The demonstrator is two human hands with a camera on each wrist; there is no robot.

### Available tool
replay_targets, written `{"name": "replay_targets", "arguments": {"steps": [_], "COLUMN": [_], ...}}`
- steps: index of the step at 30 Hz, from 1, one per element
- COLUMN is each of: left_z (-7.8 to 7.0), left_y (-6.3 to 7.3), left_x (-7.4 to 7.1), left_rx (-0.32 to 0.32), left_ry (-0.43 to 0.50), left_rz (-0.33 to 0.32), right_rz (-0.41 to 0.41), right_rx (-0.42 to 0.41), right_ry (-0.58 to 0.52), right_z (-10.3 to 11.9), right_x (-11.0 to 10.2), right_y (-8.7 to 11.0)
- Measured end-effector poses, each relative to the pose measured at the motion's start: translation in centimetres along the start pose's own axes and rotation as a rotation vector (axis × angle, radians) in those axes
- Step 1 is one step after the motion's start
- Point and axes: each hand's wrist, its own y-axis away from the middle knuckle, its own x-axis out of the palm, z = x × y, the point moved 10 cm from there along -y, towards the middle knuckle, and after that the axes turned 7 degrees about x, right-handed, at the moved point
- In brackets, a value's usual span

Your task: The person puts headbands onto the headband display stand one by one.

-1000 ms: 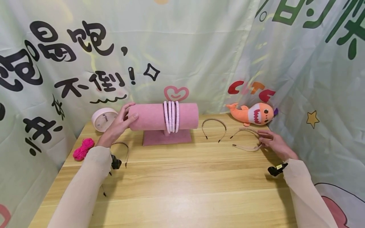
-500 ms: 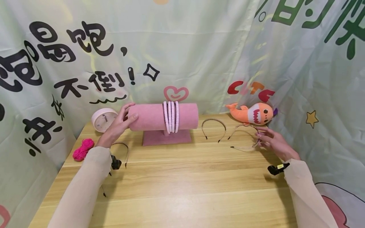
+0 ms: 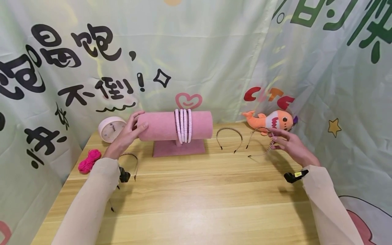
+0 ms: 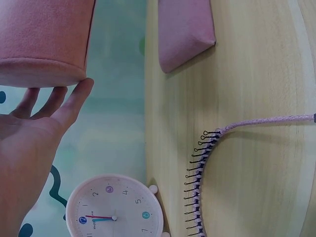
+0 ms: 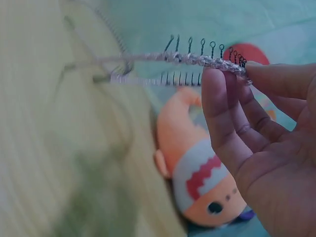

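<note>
1. A person's right hand [image 3: 294, 146] pinches a hairband [image 5: 212, 61] between thumb and fingertips, the remaining fingers bent close by. The band's curve is at the fingers and its two tips point away; whether those tips touch the table [image 3: 208, 204] cannot be told.

2. Just behind the held hairband, an orange plush shark [image 3: 277, 120] lies against the cloth backdrop [image 3: 196, 61], its eye and red zigzag mouth showing.

3. The left hand [image 3: 128, 134] holds the near-left end of a pink roll [image 3: 159, 126], thumb on the front and fingers at the upper edge, partly spread. The roll sits level on its pink base [image 3: 163, 149], ringed near the middle by white and dark bands [image 3: 185, 126].

4. Between the roll and the held piece, a second hairband [image 3: 229, 128] rests on the table, touching neither.

5. Beside the left hand stand a round clock [image 4: 128, 207] and, nearer the table's left edge, a bright pink bundle [image 3: 87, 165]. Another hairband [image 4: 198, 173] lies partly hidden by the sleeve [image 3: 88, 197].
</note>
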Motion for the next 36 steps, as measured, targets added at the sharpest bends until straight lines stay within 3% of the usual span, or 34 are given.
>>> {"name": "replay_targets", "arguments": {"steps": [18,25,32,36], "left_z": [0.3,0.3,0.3,0.3], "left_y": [0.0,0.0,-0.1,-0.1], "left_x": [-0.2,-0.3,-0.2,-0.2], "left_rx": [-0.004,-0.003,-0.002,-0.001], "left_ry": [-0.004,-0.013,0.006,0.003], "left_rz": [0.002,0.005,0.001,0.0], "right_rz": [0.024,0.033,0.084,0.105], "right_rx": [-0.138,-0.12,-0.18,-0.175], "right_ry": [0.088,0.05,0.054,0.046], "right_z": [8.1,9.7,11.9,12.6], "right_x": [4.1,6.1,8.3,9.5], "right_y": [-1.1,-2.4,-3.3,-3.7]}}
